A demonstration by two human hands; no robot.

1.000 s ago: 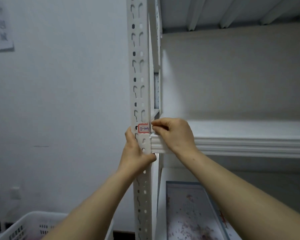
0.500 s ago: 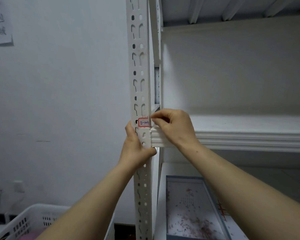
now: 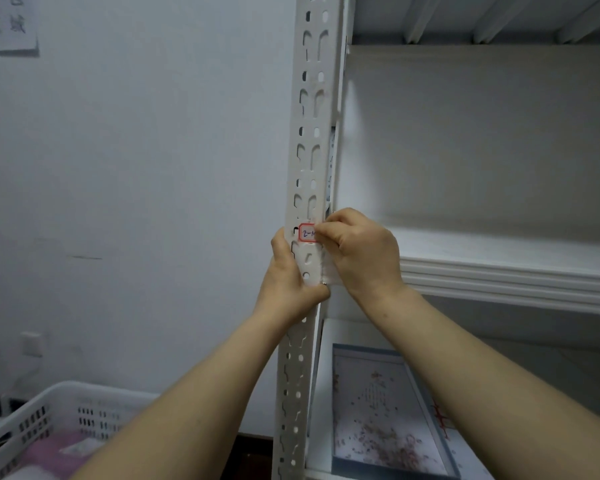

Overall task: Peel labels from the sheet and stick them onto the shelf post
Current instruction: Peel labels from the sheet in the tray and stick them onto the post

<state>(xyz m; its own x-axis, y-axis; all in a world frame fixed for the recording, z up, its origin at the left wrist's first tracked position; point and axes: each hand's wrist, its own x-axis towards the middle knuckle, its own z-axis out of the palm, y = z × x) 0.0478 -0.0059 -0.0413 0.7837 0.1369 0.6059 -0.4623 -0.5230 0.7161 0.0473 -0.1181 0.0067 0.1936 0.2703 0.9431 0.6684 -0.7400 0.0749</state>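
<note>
A white slotted shelf post point(image 3: 309, 109) runs up the middle of the view. A small red-bordered label point(image 3: 305, 233) with handwriting sits on the post's front face. My right hand point(image 3: 359, 251) has its fingers curled, and its fingertips press the label's right edge around the post's corner, hiding that end. My left hand point(image 3: 290, 275) grips the post just below the label, thumb on the left side. The label sheet is out of sight.
A white shelf board point(image 3: 506, 271) juts right from the post at hand height. On the lower shelf lies a framed sheet point(image 3: 385, 414) with small marks. A white plastic crate point(image 3: 59, 417) stands at lower left. A paper notice point(image 3: 7, 26) hangs on the wall.
My right fingertips have slid left over the label's right end, covering more of the writing. My left hand keeps its grip on the post.
</note>
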